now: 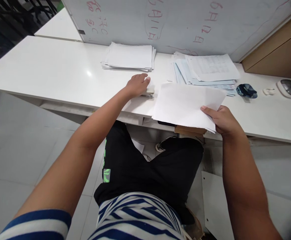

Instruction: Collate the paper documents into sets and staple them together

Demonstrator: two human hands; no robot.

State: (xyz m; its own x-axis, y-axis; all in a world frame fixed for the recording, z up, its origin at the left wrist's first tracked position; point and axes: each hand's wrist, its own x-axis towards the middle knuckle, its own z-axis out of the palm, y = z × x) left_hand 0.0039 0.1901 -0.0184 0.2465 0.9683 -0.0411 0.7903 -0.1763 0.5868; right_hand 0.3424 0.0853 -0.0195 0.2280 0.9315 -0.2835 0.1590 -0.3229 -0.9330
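Note:
A sheaf of white paper [185, 103] is pinched at its right end by my right hand [222, 120], thumb on top and fingers beneath. The sheaf lies over the desk's front edge, and its near side sticks out past it. My left hand [137, 85] is palm down over a stapler [149, 93], fingers stretched forward and not wrapped round it. Only the stapler's right end shows, close to the sheaf's left edge; the hand hides the rest. Whether the palm presses on it I cannot tell.
A stack of white paper [130, 56] lies behind my left hand. Printed and bluish sheets [210, 68] are piled behind the sheaf. To the right are a dark blue strap-like item [246, 90] and a small white piece [268, 91]. A whiteboard [180, 23] stands along the back.

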